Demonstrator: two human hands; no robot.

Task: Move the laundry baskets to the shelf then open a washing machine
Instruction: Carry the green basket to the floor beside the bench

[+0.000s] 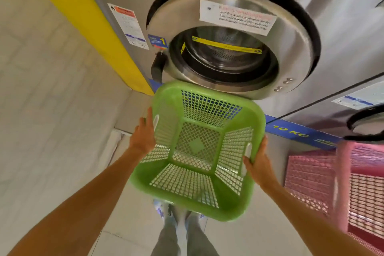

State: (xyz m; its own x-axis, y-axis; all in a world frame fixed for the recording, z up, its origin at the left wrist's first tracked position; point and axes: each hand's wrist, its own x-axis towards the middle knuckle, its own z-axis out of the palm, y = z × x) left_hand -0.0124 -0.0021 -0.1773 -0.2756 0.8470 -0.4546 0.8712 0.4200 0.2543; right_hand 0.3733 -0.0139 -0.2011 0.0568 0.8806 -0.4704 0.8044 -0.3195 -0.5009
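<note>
While the green basket (195, 151) hung at centre frame, I logged the following

Item one, green basket: lattice plastic, square-mouthed, tilted with its open mouth toward the camera, clear of the floor. Contents: nothing that I could see; floor tile and shoes showed through the mesh. I judged it was carried by its two side handle slots so that it stayed level enough to walk to the shelf, which did not appear anywhere in the view.

Item two, left hand (144, 134), left of centre: laid against the basket's left rim beside the handle slot, fingers fairly straight along the wall; whether the thumb hooked the rim I could not tell.

Item three, right hand (258, 164), right of centre: gripping the right rim at the handle slot, thumb inside, fingers behind the wall.

Item four, pink basket (340, 185), lower right of frame: same lattice type, blurred, apparently standing on the floor just beside the machines. Contents: none I could make out.

Item five, washing machine (230, 35), upper centre: steel front, round door (182, 12) appearing shut, black handle (156, 67) at its left edge, stickers on the glass; drum looked empty. A second machine's door (367, 124) showed at the right edge.

Status as I judged it: first basket in transit, pink basket and door opening not yet done
</note>
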